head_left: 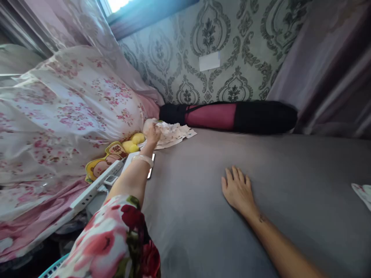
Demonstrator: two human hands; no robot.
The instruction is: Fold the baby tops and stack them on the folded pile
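Note:
My left hand [152, 134] reaches far across the bed and its fingers are closed on a crumpled white patterned cloth [174, 135] lying near the wall. A pale bangle circles that wrist, and the sleeve is floral red. My right hand [238, 189] lies flat on the grey bed sheet [261, 162], fingers stretched out and slightly spread, holding nothing.
A big floral quilt [66, 112] is piled at the left. Beside it lie a yellow cartoon toy [116, 154] and a white flat device [95, 187]. A black and pink bolster [232, 116] lies along the patterned wall. Another bit of cloth [363, 193] shows at the right edge.

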